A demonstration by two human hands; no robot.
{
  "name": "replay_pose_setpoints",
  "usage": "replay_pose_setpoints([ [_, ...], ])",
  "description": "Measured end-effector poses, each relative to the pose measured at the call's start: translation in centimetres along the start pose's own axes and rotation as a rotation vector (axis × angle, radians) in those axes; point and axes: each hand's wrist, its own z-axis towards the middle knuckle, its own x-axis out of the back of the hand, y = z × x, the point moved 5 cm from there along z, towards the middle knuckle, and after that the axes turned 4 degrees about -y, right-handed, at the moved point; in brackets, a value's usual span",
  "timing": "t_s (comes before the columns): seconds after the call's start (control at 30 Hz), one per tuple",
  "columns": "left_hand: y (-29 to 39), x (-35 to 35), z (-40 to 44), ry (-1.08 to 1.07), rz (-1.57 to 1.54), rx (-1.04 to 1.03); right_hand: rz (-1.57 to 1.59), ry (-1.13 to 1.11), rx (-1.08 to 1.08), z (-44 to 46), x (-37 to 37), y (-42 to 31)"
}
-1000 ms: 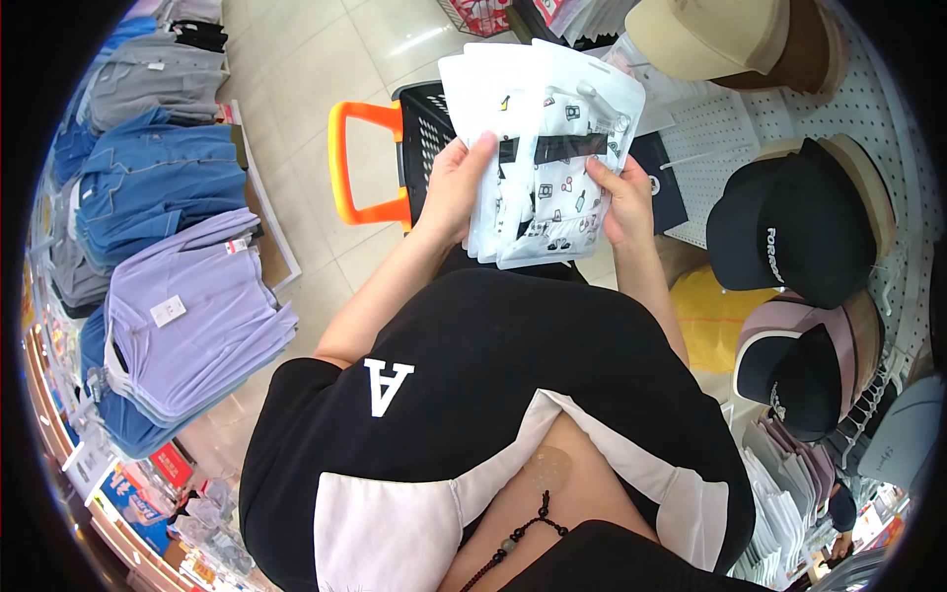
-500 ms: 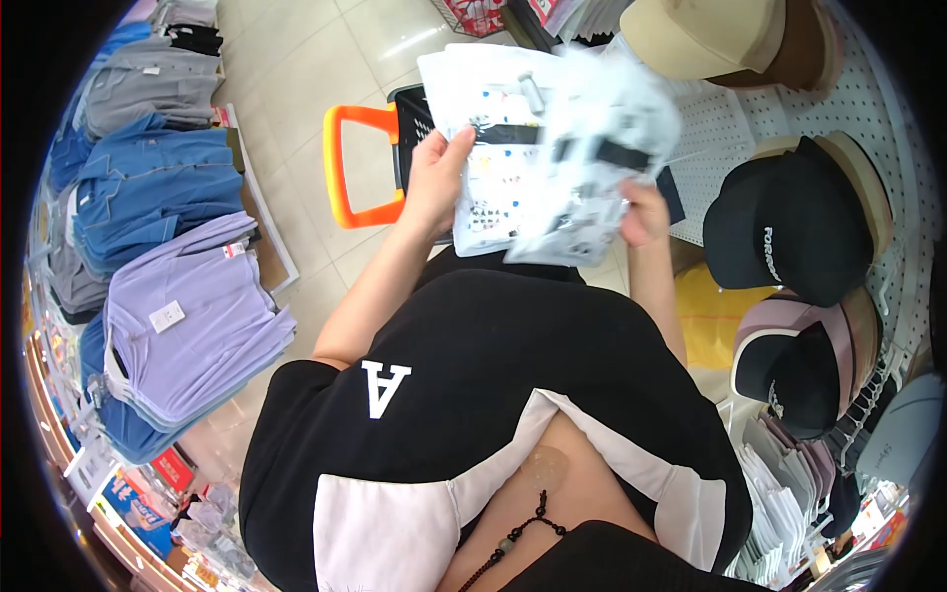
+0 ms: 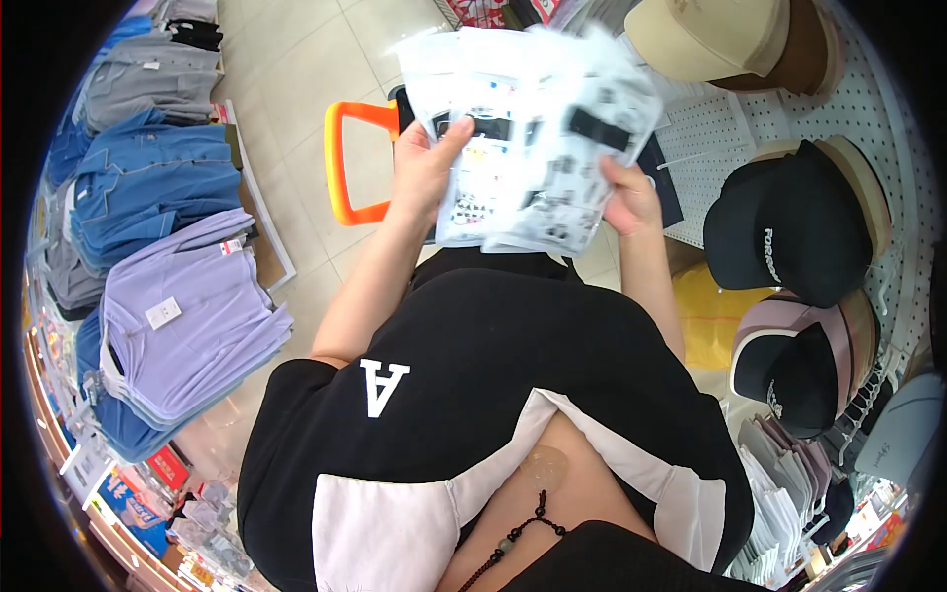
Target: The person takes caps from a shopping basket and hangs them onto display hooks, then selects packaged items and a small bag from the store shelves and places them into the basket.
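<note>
My left hand (image 3: 426, 170) is closed on the left side of a white flat plastic package (image 3: 480, 183) with small coloured prints and a black label, its thumb lying on the front. Overlapping it is another package (image 3: 564, 187), printed with dark patterns and a black band. My right hand (image 3: 631, 200) pinches that one by its right edge. More white package edges show behind them, fanned out at the top and slightly blurred; how many there are I cannot tell. Both packages are held up in front of my black shirt (image 3: 513, 335).
An orange handle (image 3: 336, 163) of a black shopping basket stands beyond my left hand. Folded lilac tops (image 3: 197, 316) and blue shirts (image 3: 158, 192) lie on the left display. Black caps (image 3: 779, 227) and a beige cap (image 3: 705, 35) hang on a white pegboard at the right.
Both hands have shifted slightly left with the packages. The packages are fanned differently, with another white edge showing at the upper left, and the right one is less blurred.
</note>
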Motion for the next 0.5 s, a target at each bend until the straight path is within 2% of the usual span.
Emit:
replay_pose_setpoints([
  [0.07, 0.2, -1.1, -0.5, 0.017, 0.023, -0.005, -0.150, 0.087, -0.051, 0.4, -1.1, 1.3],
  [0.2, -0.5, -1.8, -1.0, 0.024, -0.013, 0.014, -0.047, 0.176, -0.120, 0.3, 0.1, 2.8],
  [0.3, -1.2, -2.0, -1.2, 0.009, 0.033, 0.023, 0.103, 0.048, -0.206, 0.0, 1.4, 3.8],
  [0.5, -1.5, -1.4, -1.1, 0.013, -0.034, 0.048, 0.228, 0.048, -0.254, -1.1, 4.5, 4.2],
])
